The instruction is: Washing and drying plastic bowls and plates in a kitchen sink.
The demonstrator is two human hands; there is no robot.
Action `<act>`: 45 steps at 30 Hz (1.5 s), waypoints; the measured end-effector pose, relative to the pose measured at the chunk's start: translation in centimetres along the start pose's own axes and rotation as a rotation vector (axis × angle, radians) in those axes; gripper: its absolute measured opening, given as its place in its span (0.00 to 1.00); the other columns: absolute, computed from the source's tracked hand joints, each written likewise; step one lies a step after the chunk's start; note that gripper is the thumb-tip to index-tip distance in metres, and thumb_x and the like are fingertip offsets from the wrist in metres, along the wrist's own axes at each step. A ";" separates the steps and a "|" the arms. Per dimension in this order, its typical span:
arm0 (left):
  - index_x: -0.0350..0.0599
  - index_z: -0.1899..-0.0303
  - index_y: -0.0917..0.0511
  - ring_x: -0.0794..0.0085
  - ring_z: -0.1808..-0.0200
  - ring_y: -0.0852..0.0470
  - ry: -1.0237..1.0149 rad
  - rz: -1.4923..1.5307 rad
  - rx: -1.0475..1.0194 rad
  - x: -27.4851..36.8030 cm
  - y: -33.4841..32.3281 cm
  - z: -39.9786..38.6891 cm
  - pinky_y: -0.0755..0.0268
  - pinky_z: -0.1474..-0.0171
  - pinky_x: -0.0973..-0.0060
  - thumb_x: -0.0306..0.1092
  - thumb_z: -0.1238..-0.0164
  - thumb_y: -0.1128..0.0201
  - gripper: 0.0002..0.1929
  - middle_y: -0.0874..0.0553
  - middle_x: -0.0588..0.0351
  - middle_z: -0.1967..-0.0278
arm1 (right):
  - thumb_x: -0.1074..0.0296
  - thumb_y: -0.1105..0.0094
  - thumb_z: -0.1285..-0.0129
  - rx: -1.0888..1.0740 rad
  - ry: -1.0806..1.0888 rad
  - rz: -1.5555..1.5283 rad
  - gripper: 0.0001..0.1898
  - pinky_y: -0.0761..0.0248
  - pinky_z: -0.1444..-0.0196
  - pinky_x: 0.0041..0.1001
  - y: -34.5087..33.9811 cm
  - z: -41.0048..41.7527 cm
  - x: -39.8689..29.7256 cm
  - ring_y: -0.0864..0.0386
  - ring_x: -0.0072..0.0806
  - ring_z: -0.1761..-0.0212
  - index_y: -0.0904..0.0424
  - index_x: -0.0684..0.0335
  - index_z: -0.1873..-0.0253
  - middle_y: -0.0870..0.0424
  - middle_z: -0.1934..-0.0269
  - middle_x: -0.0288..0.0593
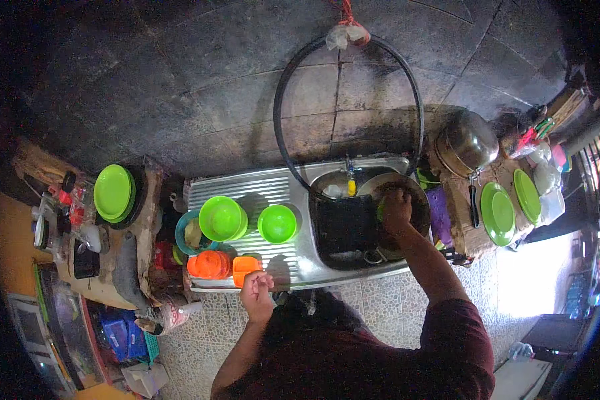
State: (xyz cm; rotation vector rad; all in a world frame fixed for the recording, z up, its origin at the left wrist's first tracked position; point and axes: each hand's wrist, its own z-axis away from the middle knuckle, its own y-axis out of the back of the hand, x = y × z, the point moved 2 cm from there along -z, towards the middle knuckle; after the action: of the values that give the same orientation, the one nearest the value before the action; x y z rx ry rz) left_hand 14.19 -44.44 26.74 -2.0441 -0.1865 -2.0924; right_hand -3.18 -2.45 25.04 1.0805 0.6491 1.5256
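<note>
My right hand (396, 209) reaches into a large round metal pan (375, 186) in the stainless steel sink (307, 250). Something green shows beside its fingers; whether they grip it is unclear. My left hand (258, 289) hovers with curled fingers at the front edge of the drainboard, close to an orange divided dish (246, 265). Stacked orange dishes (210, 265) stand to its left. Behind them are stacked green bowls (222, 218), another green bowl (277, 224) and a teal bowl (185, 232) with something pale inside. A dark rectangular tray (345, 225) lies over the sink's middle.
A black hose loop (276, 110) hangs before the wall and reaches down to the sink by the faucet (350, 172). At right, a wooden counter (462, 200) holds a metal pot (472, 140) and green plates (498, 214). Green plates (114, 193) also stand on the left counter (117, 277).
</note>
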 end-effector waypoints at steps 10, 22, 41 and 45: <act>0.37 0.45 0.24 0.77 0.61 0.19 0.001 -0.004 0.000 -0.6 -0.5 0.4 0.21 0.53 0.75 0.24 0.18 0.45 0.07 0.16 0.55 0.60 | 0.51 0.48 0.24 0.204 -0.019 0.159 0.36 0.51 0.20 0.56 -6.5 -4.0 1.8 0.49 0.48 0.14 0.43 0.57 0.16 0.45 0.16 0.49; 0.36 0.46 0.24 0.76 0.61 0.19 0.005 -0.029 -0.027 0.5 -2.0 0.1 0.22 0.52 0.75 0.27 0.17 0.44 0.08 0.17 0.56 0.61 | 0.40 0.30 0.38 0.265 0.006 0.062 0.48 0.40 0.24 0.57 -6.5 -2.4 2.6 0.47 0.54 0.16 0.43 0.49 0.17 0.42 0.19 0.56; 0.39 0.49 0.24 0.75 0.63 0.20 -0.040 0.008 -0.070 1.4 -4.4 -1.1 0.24 0.57 0.75 0.22 0.19 0.48 0.06 0.20 0.58 0.62 | 0.31 0.54 0.25 -0.038 0.234 -2.507 0.36 0.19 0.52 0.44 -6.7 -0.9 3.8 0.13 0.45 0.51 0.29 0.57 0.28 0.16 0.42 0.48; 0.39 0.49 0.25 0.76 0.63 0.20 -0.064 0.009 -0.061 0.6 -4.0 -1.4 0.24 0.58 0.76 0.22 0.19 0.47 0.06 0.19 0.58 0.62 | 0.46 0.30 0.33 0.821 -0.213 -1.417 0.40 0.23 0.41 0.46 -0.6 1.0 -0.5 0.20 0.46 0.39 0.34 0.56 0.22 0.24 0.35 0.54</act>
State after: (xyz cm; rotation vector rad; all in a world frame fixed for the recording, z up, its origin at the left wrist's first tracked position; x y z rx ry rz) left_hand 11.92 -40.92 27.56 -2.1442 -0.1255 -2.0532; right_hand -2.06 -2.89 24.80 0.9098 1.4998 -0.1207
